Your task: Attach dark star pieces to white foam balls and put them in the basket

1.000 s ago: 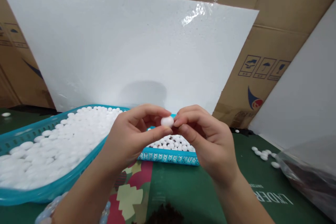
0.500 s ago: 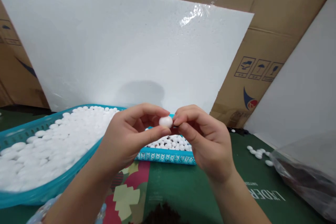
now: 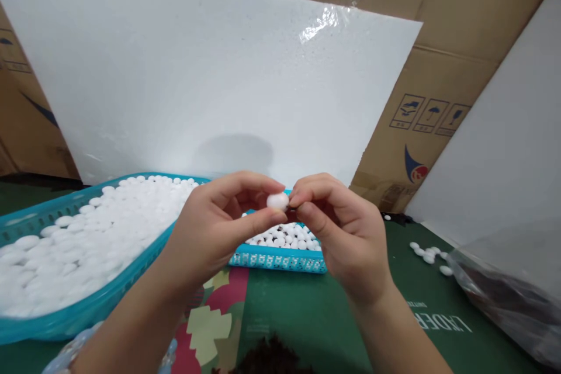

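Between the thumb and fingers of my left hand (image 3: 219, 222) is a small white ball (image 3: 277, 201). My right hand (image 3: 346, 228) is pinched around a tiny dark piece (image 3: 294, 207) that meets the ball's right side; its exact kind is too small to tell. Both hands are raised in front of a small blue basket (image 3: 280, 261), which holds white balls, some with dark spots. To the left stands a larger blue basket (image 3: 109, 289) full of plain white balls (image 3: 105, 234). My left hand and forearm cover part of its right side.
A white board (image 3: 219, 70) leans on cardboard boxes (image 3: 464, 29) behind the baskets. Several loose white balls (image 3: 429, 254) lie on the green surface (image 3: 298, 304) at right, beside a clear plastic bag (image 3: 504, 298) with dark contents. Something dark and fuzzy (image 3: 274, 356) shows at the bottom edge.
Almost nothing differs. Both hands keep the same pinch on the ball and the dark piece, and the view has shifted very slightly.
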`<state>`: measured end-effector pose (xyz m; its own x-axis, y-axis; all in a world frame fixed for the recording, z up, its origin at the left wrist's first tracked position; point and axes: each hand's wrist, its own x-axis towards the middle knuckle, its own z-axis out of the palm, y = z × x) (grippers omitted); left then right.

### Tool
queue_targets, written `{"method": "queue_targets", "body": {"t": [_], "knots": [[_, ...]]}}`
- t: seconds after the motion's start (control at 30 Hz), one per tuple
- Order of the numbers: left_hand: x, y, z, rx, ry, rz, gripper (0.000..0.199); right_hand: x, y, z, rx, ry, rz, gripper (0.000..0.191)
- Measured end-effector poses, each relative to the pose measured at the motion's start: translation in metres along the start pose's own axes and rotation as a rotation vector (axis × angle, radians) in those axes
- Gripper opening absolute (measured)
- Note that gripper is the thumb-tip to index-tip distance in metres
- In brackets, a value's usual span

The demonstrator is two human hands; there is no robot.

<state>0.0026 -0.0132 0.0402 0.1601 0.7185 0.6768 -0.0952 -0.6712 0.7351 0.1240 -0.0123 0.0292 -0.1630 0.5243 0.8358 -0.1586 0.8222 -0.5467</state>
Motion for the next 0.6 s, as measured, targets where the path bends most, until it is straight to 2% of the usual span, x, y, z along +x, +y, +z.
{"method": "queue_targets", "body": {"t": [0.23,0.4,0.6], "knots": [[-0.0013,0.0003,-0.0004,0.036,0.024,0.066,0.014,0.0011,-0.0015,0.0014,0.064,-0.008,0.031,0.011],[-0.0015,0.0016,-0.0028,0.276,0.008,0.223,0.015,0.0022,-0.0011,0.0016,0.142,0.003,0.078,0.013],[-0.0045,0.0023,-0.0035,0.441,0.007,0.375,0.017,0.0011,0.0017,0.0039,0.073,0.050,-0.047,0.014]]}}
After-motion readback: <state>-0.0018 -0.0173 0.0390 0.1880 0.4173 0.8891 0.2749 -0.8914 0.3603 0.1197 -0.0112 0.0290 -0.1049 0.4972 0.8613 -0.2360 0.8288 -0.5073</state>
